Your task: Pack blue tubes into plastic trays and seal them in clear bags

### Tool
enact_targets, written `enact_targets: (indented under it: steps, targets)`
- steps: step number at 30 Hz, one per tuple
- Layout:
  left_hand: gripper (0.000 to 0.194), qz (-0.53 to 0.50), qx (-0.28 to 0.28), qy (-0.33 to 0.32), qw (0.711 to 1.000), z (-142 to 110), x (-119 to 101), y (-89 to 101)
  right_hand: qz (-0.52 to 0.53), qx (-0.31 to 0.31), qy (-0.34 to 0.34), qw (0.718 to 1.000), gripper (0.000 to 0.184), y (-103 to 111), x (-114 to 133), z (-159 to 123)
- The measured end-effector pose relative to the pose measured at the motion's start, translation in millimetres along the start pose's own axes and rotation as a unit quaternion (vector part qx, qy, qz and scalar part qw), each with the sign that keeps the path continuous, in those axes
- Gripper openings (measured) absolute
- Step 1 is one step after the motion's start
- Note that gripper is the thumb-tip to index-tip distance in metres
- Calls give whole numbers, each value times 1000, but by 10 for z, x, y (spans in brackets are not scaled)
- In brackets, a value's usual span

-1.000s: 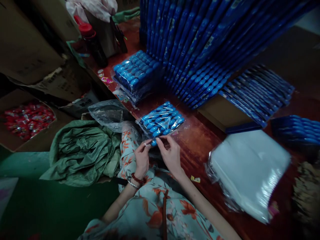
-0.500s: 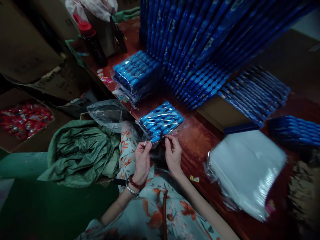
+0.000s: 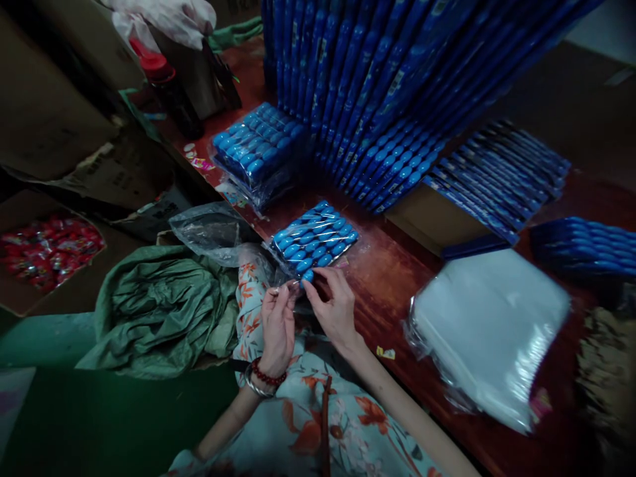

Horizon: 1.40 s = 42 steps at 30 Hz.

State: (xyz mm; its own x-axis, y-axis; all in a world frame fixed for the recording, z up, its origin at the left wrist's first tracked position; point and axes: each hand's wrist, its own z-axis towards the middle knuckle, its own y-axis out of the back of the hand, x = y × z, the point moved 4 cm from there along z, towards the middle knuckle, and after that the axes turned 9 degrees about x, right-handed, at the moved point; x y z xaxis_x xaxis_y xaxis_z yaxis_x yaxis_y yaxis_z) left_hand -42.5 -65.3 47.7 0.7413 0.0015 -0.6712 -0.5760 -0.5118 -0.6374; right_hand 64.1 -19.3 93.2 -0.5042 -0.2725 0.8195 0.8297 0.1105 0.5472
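Observation:
A clear plastic bag packed with rows of glossy blue oval pieces lies at the near edge of the table. My left hand pinches the bag's loose near edge between thumb and fingertips; a red bead bracelet and a silver bangle are on that wrist. Beside it, my right hand has thumb and bent fingers closed on the bag's near end, by one blue piece. What exactly the right fingertips grip is partly hidden. Behind the bag, a stack of similar filled bags stands on the table.
Tall stacks of blue packs rise at the back, with an open carton in front. A pile of clear bags lies right. Left are a red-capped bottle, green cloth and a box of red wrapped items.
My right hand drew slightly away from the bag's near end, then came back to it. My left hand kept hold of the plastic edge and shifted a little left. The view turned slightly.

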Motion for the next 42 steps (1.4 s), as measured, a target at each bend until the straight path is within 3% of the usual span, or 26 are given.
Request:
enact_targets:
  steps: [5,10,15,19,22,25,28,31,33,37,42]
  targets:
    - [17,-39,34,4,999,16,18,-25,-3,-4,-26,1000,26,2,-18,11]
    - [14,-23,39,-24,999,15,31,-48,-56,53,-34,996,26,24,-15,86]
    - [19,67,5,-39,997,-37,66,-7,107,109,-165,974,16,39,-98,232]
    - [23,153,-5,-67,986,-58,109,61,209,102,-228,945,9,-32,-173,225]
    - [24,160,19,-84,983,-41,139,62,99,105,-169,975,16,4,-149,171]
    - [32,146,37,-93,984,-6,144,45,-111,145,-15,983,34,105,-25,129]
    - [31,142,17,-93,985,34,148,69,-276,216,153,924,44,151,89,115]
    - [29,125,0,-91,988,66,175,107,-355,258,246,864,35,133,91,154]
    - [30,117,-12,-74,990,73,205,130,-360,246,276,856,29,119,51,191]
    - [29,131,-14,-21,991,39,250,144,-283,195,285,895,23,164,-59,226]
    - [34,115,7,9,993,4,262,144,-232,235,261,907,22,238,-103,263]
